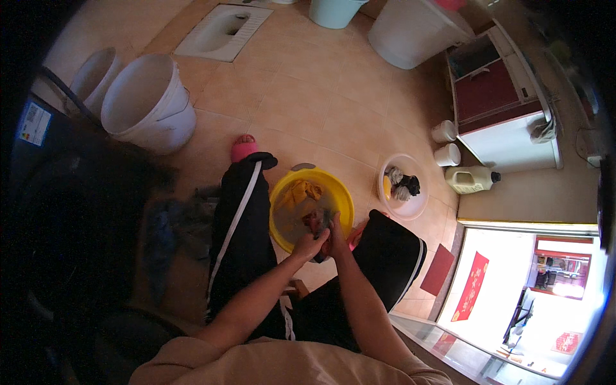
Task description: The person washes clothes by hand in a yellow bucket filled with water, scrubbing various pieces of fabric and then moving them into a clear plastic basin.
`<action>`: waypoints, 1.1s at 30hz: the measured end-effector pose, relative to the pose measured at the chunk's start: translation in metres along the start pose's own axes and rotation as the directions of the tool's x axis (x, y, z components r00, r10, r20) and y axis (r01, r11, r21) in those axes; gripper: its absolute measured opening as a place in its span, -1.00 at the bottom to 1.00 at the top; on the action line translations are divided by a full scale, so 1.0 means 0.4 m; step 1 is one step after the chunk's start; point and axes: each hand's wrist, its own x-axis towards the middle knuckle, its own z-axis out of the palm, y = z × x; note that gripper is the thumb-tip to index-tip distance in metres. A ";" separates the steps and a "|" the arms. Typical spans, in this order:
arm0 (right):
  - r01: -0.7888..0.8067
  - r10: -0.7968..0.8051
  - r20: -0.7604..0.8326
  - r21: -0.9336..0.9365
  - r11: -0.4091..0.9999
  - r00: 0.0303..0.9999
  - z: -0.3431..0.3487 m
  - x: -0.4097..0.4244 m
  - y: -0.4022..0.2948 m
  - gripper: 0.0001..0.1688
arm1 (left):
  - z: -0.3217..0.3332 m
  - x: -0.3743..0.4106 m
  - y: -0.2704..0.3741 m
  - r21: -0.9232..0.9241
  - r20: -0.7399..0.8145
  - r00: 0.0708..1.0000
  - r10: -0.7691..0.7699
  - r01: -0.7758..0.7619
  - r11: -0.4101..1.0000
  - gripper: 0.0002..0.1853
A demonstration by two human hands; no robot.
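A yellow plastic basin (pixel 347 195) with cloudy water stands on the floor between my knees. At its near right side my left hand (pixel 312 246) and my right hand (pixel 337 230) are close together, both gripping a dark wet cloth (pixel 323 222) with reddish parts. Part of that cloth hangs over the basin's near rim, and my fingers hide some of it. A yellow-orange cloth (pixel 301 191) lies in the water at the basin's far side.
Right of the basin, a pale basin (pixel 422 204) holds several balled cloths. White buckets (pixel 166 115) stand at the left, near a squat toilet (pixel 211 41). A detergent jug (pixel 467 180) and white tubs (pixel 447 155) stand by a cabinet (pixel 486 91). A doorway opens at the lower right.
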 end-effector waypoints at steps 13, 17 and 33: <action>0.226 -0.657 0.378 -0.924 -0.307 0.652 0.133 -0.098 0.114 -0.72 | -0.002 0.142 -0.154 -0.963 0.221 0.970 0.101 0.201 0.180 -0.35; 0.106 -0.851 -0.009 -0.992 0.075 0.525 0.115 -0.058 0.079 -0.58 | 0.005 0.130 -0.139 -0.885 0.062 0.983 -0.171 0.133 0.446 -0.43; 0.164 -0.682 0.467 -0.872 -0.461 0.563 0.133 -0.087 0.086 -0.67 | 0.008 0.102 -0.085 -0.855 0.002 0.998 -0.066 0.036 0.517 -0.52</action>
